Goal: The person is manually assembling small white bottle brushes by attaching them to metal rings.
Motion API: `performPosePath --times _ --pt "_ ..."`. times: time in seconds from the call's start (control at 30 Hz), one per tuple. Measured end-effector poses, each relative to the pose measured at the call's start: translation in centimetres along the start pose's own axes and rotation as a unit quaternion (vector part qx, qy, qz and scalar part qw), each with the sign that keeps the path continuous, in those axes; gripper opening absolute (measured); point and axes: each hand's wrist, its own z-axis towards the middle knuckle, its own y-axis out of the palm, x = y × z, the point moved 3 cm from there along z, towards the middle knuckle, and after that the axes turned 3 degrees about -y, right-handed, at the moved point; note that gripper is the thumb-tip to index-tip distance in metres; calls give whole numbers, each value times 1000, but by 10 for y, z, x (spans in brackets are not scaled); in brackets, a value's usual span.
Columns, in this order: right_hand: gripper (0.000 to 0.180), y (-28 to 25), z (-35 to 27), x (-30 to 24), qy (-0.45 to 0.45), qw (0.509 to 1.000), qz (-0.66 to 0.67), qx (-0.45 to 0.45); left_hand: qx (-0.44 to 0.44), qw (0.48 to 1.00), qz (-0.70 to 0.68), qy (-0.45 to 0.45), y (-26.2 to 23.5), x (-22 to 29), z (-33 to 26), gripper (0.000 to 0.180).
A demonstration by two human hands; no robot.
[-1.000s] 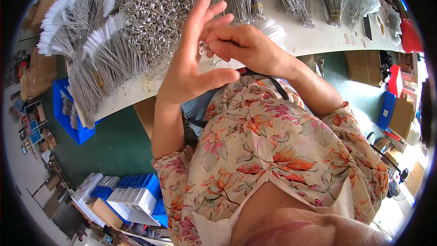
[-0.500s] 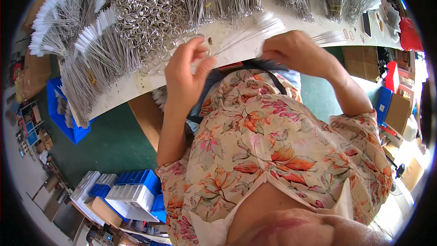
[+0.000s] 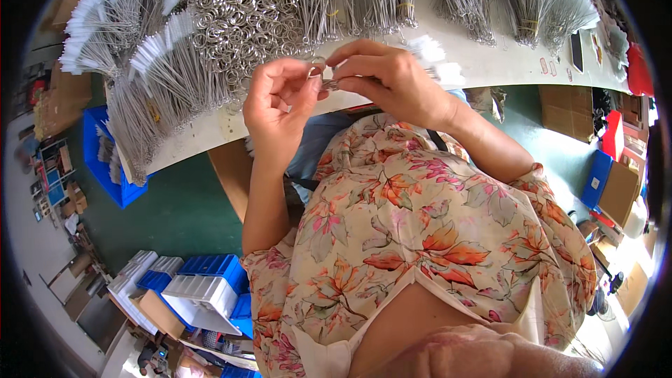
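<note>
Over the table's near edge, my left hand point(image 3: 275, 106) pinches a silver metal ring point(image 3: 317, 63) between thumb and fingers. My right hand point(image 3: 399, 84) is closed on several thin wire brushes, whose wire ends meet the ring at my fingertips. The white bristle ends of the brushes point(image 3: 428, 49) stick out past the back of my right hand, and their shafts are mostly hidden by it. Whether any wire loop is threaded on the ring cannot be made out. Just beyond my hands lies a big heap of similar metal rings point(image 3: 245, 10).
Bundles of white-bristled wire brushes point(image 3: 133, 24) cover the white table point(image 3: 199, 143) on the left, with more bundles point(image 3: 528, 0) at the far right. A dark phone point(image 3: 577, 52) lies near the right end. A blue bin point(image 3: 105, 161) stands below the table's left end.
My right hand has moved left to meet my left hand, bringing the brushes along. A ring now shows clearly between my left fingertips. The view has shifted slightly.
</note>
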Motion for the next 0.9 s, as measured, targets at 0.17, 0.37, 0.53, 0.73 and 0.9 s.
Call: performPosePath --times 0.17,0.37,0.53,0.73,0.9 --pt "14 1 4 -3 12 993 114 1 -58 991 72 101 -9 21 7 15" --pt "18 -12 -2 -9 213 938 263 -79 -153 983 50 84 -8 34 10 17" --pt "18 -11 -2 -7 188 928 320 -48 -97 966 157 179 -4 41 9 22" --pt "19 -23 6 -26 193 887 418 26 -59 982 11 181 6 60 6 30" --pt "15 -30 21 -45 157 881 443 52 -50 967 60 242 11 73 9 31"
